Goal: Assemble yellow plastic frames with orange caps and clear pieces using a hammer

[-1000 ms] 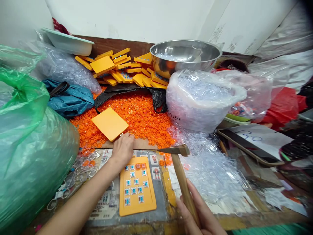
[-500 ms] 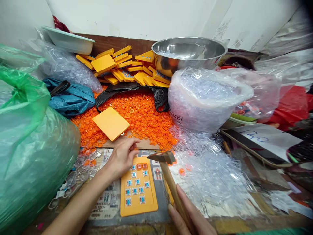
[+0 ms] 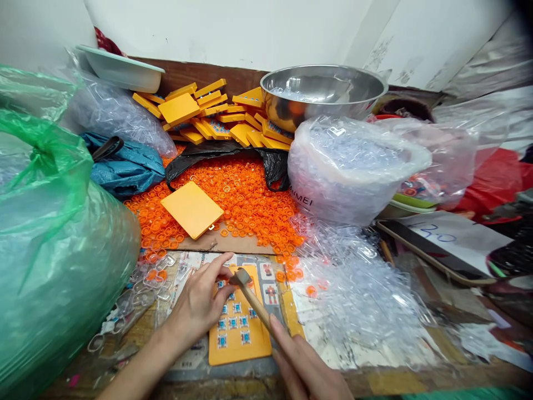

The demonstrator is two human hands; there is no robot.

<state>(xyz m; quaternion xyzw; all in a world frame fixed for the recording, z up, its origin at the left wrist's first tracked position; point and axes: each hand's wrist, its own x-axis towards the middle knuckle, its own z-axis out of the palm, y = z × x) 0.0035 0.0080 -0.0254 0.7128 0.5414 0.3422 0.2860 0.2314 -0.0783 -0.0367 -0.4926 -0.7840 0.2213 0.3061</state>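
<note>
A yellow-orange board [image 3: 260, 343] lies flat on the worktop, bearing several small switch-like pieces with blue centres [image 3: 237, 308] and orange-red caps near its far end. My right hand [image 3: 306, 361] is closed round the wooden handle of a hammer [image 3: 259, 307]. The hammer's dark metal head is down over the far end of the board and hides what lies under it. My left hand [image 3: 197, 297] rests at the board's far left, thumb and forefinger curled in close beside the hammer head. Whatever is between those fingertips is hidden.
Beyond the board lie a heap of orange rings [image 3: 250, 200] and another yellow board [image 3: 192, 210]. Stacked boards [image 3: 179, 109] and a steel bowl [image 3: 325, 86] stand behind. Clear plastic parts [image 3: 362, 300] cover the right; a green bag [image 3: 70, 266] bulges at left, a phone [image 3: 433, 250] far right.
The hammer has swung left and its head has come down over the board's far end, beside my left fingers. My left hand has moved slightly down, its thumb now near the hammer head.
</note>
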